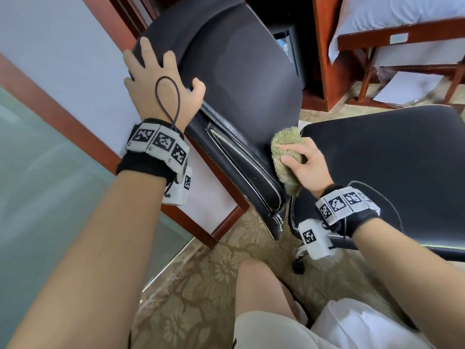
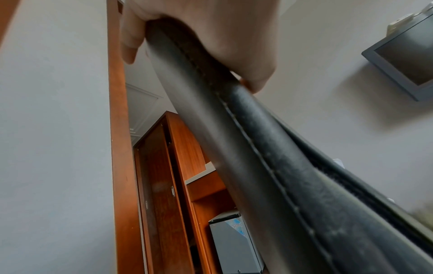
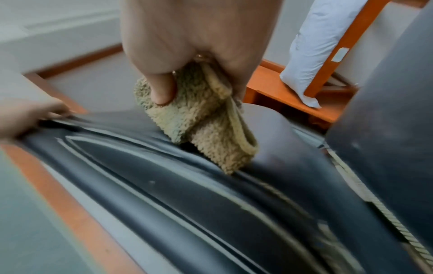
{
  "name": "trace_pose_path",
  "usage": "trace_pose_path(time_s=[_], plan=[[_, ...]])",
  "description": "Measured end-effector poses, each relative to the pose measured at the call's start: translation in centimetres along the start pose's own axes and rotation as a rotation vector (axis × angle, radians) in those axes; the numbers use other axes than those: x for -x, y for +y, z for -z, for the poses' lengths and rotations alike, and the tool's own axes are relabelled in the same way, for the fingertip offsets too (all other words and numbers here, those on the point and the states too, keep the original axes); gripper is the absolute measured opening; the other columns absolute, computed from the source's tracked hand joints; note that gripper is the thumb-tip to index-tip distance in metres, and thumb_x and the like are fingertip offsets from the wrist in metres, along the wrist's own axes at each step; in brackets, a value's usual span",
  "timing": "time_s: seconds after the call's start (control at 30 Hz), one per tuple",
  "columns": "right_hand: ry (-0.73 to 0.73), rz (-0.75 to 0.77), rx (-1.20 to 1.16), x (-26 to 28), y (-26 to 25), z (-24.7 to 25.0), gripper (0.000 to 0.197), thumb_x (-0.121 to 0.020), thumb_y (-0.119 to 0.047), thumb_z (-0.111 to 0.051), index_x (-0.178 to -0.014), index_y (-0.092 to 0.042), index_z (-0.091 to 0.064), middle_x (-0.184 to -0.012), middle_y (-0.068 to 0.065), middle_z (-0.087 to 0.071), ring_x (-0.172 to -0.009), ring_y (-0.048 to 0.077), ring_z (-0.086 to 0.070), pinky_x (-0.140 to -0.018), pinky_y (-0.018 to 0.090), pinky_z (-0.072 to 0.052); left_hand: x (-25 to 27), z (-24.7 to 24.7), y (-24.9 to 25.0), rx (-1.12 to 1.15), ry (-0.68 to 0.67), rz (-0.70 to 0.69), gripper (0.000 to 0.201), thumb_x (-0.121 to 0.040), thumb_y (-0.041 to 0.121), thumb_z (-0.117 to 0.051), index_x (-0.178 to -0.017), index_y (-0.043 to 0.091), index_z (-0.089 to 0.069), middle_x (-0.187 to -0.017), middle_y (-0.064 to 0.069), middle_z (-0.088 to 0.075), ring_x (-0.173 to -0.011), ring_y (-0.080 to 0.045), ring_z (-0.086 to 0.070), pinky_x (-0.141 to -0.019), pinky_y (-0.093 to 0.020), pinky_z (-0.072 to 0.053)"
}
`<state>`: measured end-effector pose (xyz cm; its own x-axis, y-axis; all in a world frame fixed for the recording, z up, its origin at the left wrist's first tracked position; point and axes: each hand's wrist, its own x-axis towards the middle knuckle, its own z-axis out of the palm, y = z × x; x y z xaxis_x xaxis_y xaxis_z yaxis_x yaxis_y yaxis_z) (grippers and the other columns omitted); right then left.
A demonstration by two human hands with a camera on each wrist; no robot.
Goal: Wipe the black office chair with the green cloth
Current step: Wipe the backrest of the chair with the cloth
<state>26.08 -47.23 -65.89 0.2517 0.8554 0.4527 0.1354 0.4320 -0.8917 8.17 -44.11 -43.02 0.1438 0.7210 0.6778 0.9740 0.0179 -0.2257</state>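
Note:
The black office chair has a tall leather backrest (image 1: 241, 71) and a flat seat (image 1: 392, 152) to its right. My left hand (image 1: 161, 79) grips the backrest's upper edge (image 2: 211, 103), thumb on the front and fingers curled over the back. My right hand (image 1: 302, 162) holds the folded green cloth (image 1: 284, 149) and presses it against the lower front of the backrest, near the seat. In the right wrist view the green cloth (image 3: 203, 118) is pinched between thumb and fingers and touches the black leather (image 3: 164, 166); my left hand (image 3: 25, 115) shows at the far left.
A white wall panel with red-brown wood trim (image 1: 75, 127) stands close behind the backrest. A small grey fridge (image 2: 234, 244) sits under a wooden cabinet. A wooden chair (image 1: 402, 46) with white fabric stands at the back right. Patterned carpet (image 1: 201, 285) covers the floor; my knee (image 1: 261, 290) is below.

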Motion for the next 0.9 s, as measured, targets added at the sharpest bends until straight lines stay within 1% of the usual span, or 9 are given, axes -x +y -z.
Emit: trace_pose_path(time_s=[0.1,0.23,0.3,0.4,0.57,0.67,0.73,0.83,0.9], plan=[[-0.057,0.132,0.003,-0.2,-1.3,-1.7,0.033,-0.079,-0.004,-0.063,-0.103,-0.026,-0.064,-0.103,0.002,-0.044,-0.099,0.003,-0.048,-0.097,0.007,-0.031,0.0,-0.1,-0.1,-0.012,0.002,0.017,0.061,-0.081,0.047,-0.042,-0.131,0.012,-0.047,-0.152,-0.015,-0.026,-0.136,-0.041,-0.023,-0.092,-0.05,-0.041],[-0.1,0.122,0.044,1.4,0.7,-1.7,0.031,-0.079,-0.005,-0.055,-0.099,-0.026,-0.067,-0.108,0.004,-0.042,-0.107,0.021,-0.049,-0.101,0.031,-0.035,0.2,-0.4,-0.2,0.004,0.025,0.055,0.062,-0.081,0.049,-0.04,-0.131,0.014,-0.048,-0.151,-0.011,-0.029,-0.136,-0.038,-0.024,-0.092,-0.047,-0.04],[-0.13,0.104,0.073,2.2,2.0,-1.0,0.03,-0.079,-0.005,-0.055,-0.098,-0.024,-0.069,-0.109,0.004,-0.042,-0.107,0.027,-0.048,-0.1,0.036,-0.035,0.2,-0.3,0.0,0.02,0.035,0.074,0.062,-0.081,0.051,-0.039,-0.13,0.015,-0.049,-0.151,-0.009,-0.029,-0.137,-0.036,-0.024,-0.092,-0.045,-0.04],[-0.165,0.038,0.134,3.9,3.6,0.1,0.026,-0.08,-0.006,-0.056,-0.097,-0.017,-0.072,-0.109,0.001,-0.041,-0.102,0.022,-0.046,-0.095,0.034,-0.034,0.1,-0.1,0.4,0.034,0.039,0.102,0.062,-0.081,0.052,-0.038,-0.13,0.017,-0.05,-0.151,-0.006,-0.03,-0.138,-0.033,-0.023,-0.092,-0.043,-0.04],[-0.194,-0.031,0.212,5.8,5.4,0.8,0.024,-0.08,-0.01,-0.056,-0.096,-0.014,-0.072,-0.107,0.003,-0.042,-0.103,0.032,-0.051,-0.095,0.033,-0.034,0.2,-0.1,0.4,0.045,0.046,0.106,0.062,-0.08,0.052,-0.038,-0.129,0.017,-0.051,-0.151,-0.005,-0.031,-0.138,-0.032,-0.023,-0.092,-0.044,-0.041],[-0.263,-0.105,0.208,4.9,4.4,1.8,0.024,-0.083,0.001,-0.061,-0.097,-0.015,-0.072,-0.104,0.0,-0.043,-0.098,0.019,-0.049,-0.093,0.017,-0.029,0.0,0.0,0.6,0.043,0.049,0.108,0.062,-0.079,0.052,-0.038,-0.128,0.017,-0.052,-0.15,-0.005,-0.032,-0.137,-0.032,-0.024,-0.091,-0.045,-0.042],[-0.272,-0.091,0.228,3.9,3.2,2.5,0.025,-0.083,0.002,-0.062,-0.098,-0.014,-0.073,-0.103,-0.001,-0.043,-0.097,0.014,-0.047,-0.093,0.014,-0.029,0.0,0.0,0.5,0.049,0.053,0.109,0.061,-0.079,0.051,-0.038,-0.128,0.017,-0.052,-0.15,-0.005,-0.033,-0.137,-0.032,-0.025,-0.091,-0.045,-0.042],[-0.177,0.01,0.182,2.3,1.3,2.2,0.027,-0.081,0.002,-0.064,-0.1,-0.015,-0.073,-0.103,0.001,-0.044,-0.092,0.015,-0.048,-0.09,0.007,-0.029,0.1,-0.1,0.5,0.077,0.073,0.127,0.06,-0.08,0.051,-0.038,-0.127,0.016,-0.054,-0.149,-0.005,-0.034,-0.137,-0.033,-0.025,-0.091,-0.045,-0.042],[-0.195,0.073,0.156,1.7,0.4,1.2,0.027,-0.081,0.002,-0.064,-0.101,-0.014,-0.073,-0.103,0.005,-0.044,-0.093,0.017,-0.049,-0.092,0.006,-0.028,0.1,-0.1,0.6,0.089,0.081,0.134,0.06,-0.08,0.05,-0.038,-0.127,0.016,-0.054,-0.149,-0.005,-0.035,-0.137,-0.032,-0.025,-0.091,-0.045,-0.041]])
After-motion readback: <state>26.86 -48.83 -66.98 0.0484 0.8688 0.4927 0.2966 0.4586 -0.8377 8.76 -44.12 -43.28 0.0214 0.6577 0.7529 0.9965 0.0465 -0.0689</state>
